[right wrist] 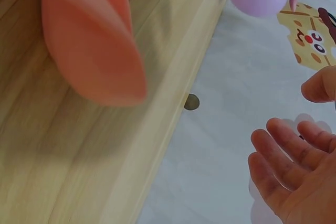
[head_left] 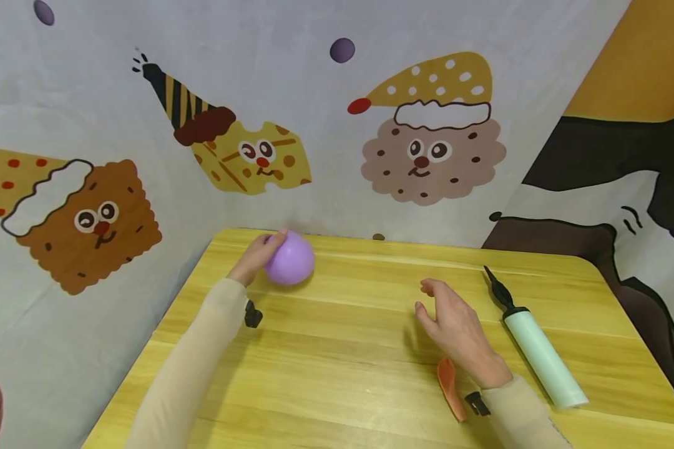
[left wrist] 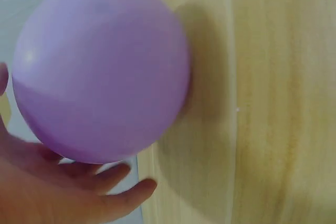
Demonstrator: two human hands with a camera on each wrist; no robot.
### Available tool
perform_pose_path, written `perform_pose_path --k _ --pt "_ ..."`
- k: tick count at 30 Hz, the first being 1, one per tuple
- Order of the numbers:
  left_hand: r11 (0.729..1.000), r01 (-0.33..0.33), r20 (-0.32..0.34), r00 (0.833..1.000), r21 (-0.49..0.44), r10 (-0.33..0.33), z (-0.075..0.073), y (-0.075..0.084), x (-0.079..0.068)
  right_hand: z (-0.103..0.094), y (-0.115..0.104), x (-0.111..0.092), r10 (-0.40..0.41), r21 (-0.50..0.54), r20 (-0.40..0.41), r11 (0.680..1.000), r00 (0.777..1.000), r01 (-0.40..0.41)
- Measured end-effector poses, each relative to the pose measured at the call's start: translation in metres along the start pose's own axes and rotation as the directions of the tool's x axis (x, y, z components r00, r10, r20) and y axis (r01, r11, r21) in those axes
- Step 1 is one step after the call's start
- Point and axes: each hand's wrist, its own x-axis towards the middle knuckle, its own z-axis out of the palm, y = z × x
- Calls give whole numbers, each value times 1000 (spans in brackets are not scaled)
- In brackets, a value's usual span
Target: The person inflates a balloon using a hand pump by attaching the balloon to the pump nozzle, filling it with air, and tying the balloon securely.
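An inflated purple balloon (head_left: pixel 293 260) is at the table's far left. My left hand (head_left: pixel 261 252) rests against its left side, one digit across the upper edge; in the left wrist view the other fingers (left wrist: pixel 115 203) spread loosely below the balloon, with two fingertips apart from it. My right hand (head_left: pixel 455 321) hovers over the right half of the table, fingers slightly bent, holding nothing. Under its wrist lies a limp orange balloon (head_left: pixel 451 388), large and close in the right wrist view. Right of that hand lies a hand pump (head_left: pixel 545 358) with a pale green barrel and black nozzle.
The yellow wood-grain table (head_left: pixel 337 349) has its far edge against a pale hanging cloth (head_left: pixel 326 212) printed with cartoon biscuits and cheese. Small black pieces (head_left: pixel 253 315) sit at both wrists.
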Motion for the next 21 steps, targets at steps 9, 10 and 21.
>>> perform_pose_path --k 9,10,21 --pt "975 -177 -265 942 135 208 10 -7 -3 0 -1 -1 25 17 17 1000 1000 -25" --pt "968 -202 -286 928 151 238 12 -8 -5 -1 -1 -1 41 22 29 999 999 -41" --pt "842 -382 -309 806 380 505 55 -17 -43 -14 4 -4 107 38 47 993 993 -109"
